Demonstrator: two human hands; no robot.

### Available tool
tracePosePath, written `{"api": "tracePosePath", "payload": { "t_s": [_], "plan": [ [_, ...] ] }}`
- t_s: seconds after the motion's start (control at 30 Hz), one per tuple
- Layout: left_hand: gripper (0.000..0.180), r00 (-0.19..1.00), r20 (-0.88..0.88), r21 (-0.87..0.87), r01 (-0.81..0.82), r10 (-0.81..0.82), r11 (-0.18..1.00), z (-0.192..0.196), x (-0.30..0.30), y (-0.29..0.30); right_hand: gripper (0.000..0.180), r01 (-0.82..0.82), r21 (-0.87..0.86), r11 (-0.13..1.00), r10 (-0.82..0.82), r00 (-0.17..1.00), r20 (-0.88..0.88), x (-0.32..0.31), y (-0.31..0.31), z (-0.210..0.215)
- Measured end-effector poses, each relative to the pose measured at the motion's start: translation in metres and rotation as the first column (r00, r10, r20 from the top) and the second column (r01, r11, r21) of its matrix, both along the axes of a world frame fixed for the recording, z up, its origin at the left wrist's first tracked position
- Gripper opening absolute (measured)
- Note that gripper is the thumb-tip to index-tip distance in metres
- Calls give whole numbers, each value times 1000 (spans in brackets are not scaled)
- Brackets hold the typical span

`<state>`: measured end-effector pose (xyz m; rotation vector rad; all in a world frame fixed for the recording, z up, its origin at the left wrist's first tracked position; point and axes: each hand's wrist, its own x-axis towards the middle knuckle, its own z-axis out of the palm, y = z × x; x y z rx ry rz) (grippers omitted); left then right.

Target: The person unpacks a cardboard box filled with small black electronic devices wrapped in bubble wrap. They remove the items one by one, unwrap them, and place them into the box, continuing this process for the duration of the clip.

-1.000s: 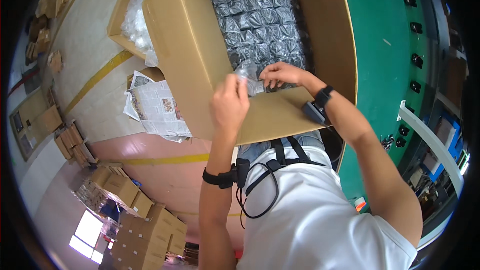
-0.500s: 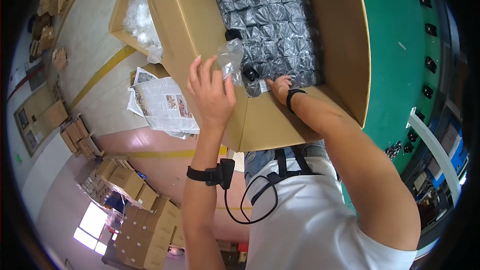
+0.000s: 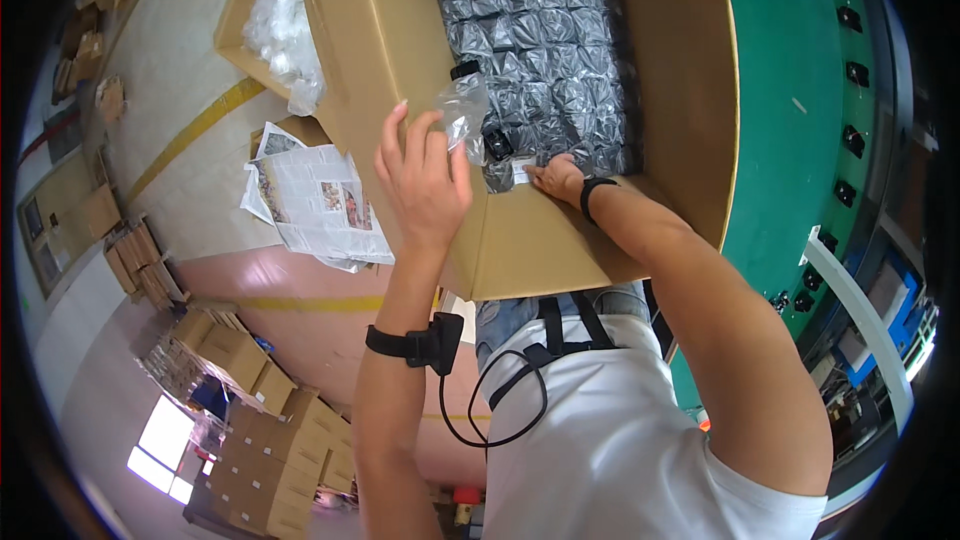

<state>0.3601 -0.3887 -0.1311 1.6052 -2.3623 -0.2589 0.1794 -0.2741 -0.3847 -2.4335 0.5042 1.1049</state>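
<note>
Right hand (image 3: 560, 178) inside cardboard box (image 3: 690, 70)

Dark film-wrapped pieces (image 3: 540, 30) sit in rows inside the carton (image 3: 690, 90); near its left wall is a crumpled clear bag (image 3: 464, 118).

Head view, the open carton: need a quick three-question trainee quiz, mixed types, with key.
1. True or false: the newspaper lies outside the open carton.
2. Fill in: the clear plastic bag is at the fingertips of the ____.
3. Multiple choice: what is set out in rows inside the carton?
A. Rolled cloths
B. Loose wooden blocks
C. Dark pieces in plastic wrap

Key: 1 true; 2 left hand; 3 C.
</note>
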Motion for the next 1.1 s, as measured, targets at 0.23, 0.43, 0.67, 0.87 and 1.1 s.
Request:
{"api": "tracePosePath", "payload": {
  "t_s": [0.23,0.43,0.67,0.87,1.1],
  "plan": [
    [14,1000,-2,1,-20,20,1000,3,1,1,54,-102,-123,987,105,994,19,3,11,-3],
    [12,999,-33,-53,24,-26,998,2,-2,-1,47,542,191,818,-575,774,264,-38,-36,63],
    [16,967,-218,319,197,-130,927,5,4,12,31,738,663,125,-985,10,174,-69,-84,199],
    [45,975,-218,623,111,35,774,8,-30,13,22,507,845,-173,-909,-412,61,-43,-89,234],
    [24,939,-336,420,78,75,904,12,-16,23,23,422,872,-248,-825,-564,38,-43,-114,212]
  ]
}}
